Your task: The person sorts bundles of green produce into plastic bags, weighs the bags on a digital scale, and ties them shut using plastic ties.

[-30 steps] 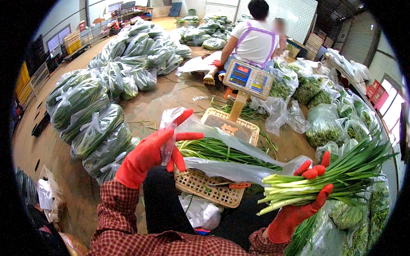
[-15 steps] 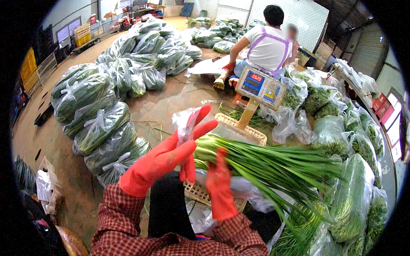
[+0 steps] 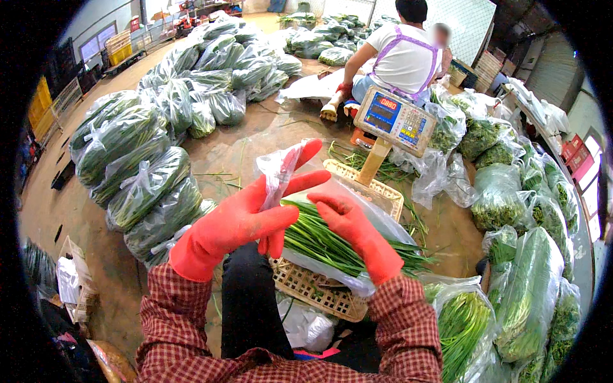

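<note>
Both my hands wear red rubber gloves. My left hand (image 3: 239,217) has its fingers spread, with a crumpled clear plastic bag (image 3: 278,175) caught around and between them. Below and right of it, a bunch of long green leafy stalks, like garlic chives (image 3: 332,246), lies on a plastic sheet or bag (image 3: 361,281) over a cream basket (image 3: 306,290). Just above the stalks is my right hand (image 3: 354,233), its fingers apart and pointing left, gripping nothing that I can see. The left fingers partly cover the bunch's left end.
A scale display (image 3: 396,121) on a post stands behind a second cream basket (image 3: 341,169). Bagged greens (image 3: 121,140) are piled left and far; more bags (image 3: 530,293) line the right. An open bag of greens (image 3: 463,325) is near right. A person (image 3: 402,57) sits ahead.
The green bunch, earlier held out to the right by my right hand, now lies on the plastic over the basket. My right hand has let go and turned leftward. The scale's reading has changed.
</note>
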Available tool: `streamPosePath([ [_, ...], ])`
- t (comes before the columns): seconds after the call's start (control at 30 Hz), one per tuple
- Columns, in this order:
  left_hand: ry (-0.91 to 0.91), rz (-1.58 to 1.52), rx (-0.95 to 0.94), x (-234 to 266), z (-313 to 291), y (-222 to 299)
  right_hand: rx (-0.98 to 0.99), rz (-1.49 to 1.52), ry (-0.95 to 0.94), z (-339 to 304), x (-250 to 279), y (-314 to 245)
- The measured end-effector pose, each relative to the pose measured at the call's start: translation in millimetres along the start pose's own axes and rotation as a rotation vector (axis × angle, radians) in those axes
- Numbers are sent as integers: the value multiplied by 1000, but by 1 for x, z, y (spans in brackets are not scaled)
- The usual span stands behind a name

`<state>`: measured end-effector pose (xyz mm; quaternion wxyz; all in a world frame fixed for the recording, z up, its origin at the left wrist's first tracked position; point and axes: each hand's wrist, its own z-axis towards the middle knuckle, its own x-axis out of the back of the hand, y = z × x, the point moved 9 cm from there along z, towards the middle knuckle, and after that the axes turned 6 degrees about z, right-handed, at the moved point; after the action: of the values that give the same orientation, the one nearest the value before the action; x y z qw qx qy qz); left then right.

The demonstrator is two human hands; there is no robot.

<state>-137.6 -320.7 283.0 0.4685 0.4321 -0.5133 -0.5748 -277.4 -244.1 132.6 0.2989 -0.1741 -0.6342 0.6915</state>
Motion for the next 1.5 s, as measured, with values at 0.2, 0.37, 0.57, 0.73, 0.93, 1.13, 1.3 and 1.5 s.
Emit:
streamPosePath([
  [0.2,-166,478,-86,-20,33,-67,-473,-848,180,1,128,83],
  [0.37,-460,1514,211,-19,86,-231,-558,-977,83,-12,130,82],
  [0.57,-229,1500,300,25,161,-263,-574,-1079,206,-104,210,82],
  [0.73,-69,1570,156,38,191,-260,-750,-1297,-758,-195,152,40],
  [0.93,19,1550,374,41,200,-246,-328,-660,-419,-201,148,-121],
  [1.13,111,1329,-17,27,204,-218,134,-1147,403,-180,273,-232],
  [1.3,321,196,-113,61,149,-34,315,-1432,323,-171,217,-232],
  [1.5,333,584,89,72,67,27,293,-1110,418,-198,214,-238],
])
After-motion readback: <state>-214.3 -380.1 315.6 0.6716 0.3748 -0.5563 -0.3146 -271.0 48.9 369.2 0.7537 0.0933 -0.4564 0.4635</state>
